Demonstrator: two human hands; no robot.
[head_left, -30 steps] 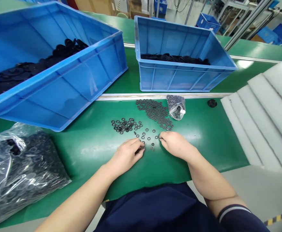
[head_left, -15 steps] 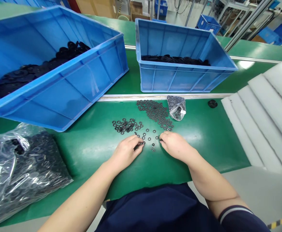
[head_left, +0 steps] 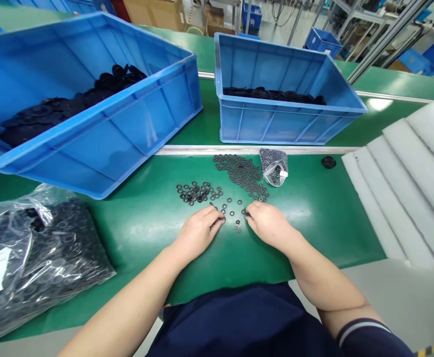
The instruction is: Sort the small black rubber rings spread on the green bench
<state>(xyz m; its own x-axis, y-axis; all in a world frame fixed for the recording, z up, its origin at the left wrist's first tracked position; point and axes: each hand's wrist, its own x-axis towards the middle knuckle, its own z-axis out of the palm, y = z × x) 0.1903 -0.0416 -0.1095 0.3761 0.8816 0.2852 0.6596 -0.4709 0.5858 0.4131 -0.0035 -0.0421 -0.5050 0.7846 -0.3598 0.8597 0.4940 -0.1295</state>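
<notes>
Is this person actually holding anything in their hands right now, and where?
Hard to tell: the left hand and right hand both have fingertips among loose black washers, and the fingers hide any hold.

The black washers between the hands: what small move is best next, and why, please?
Probably the right hand should slide the small group of black washers toward the left hand, because those washers lie loose and apart on the green mat, right beside its fingertips.

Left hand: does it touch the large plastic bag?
No, the left hand is beside the black washers, apart from the large plastic bag.
</notes>
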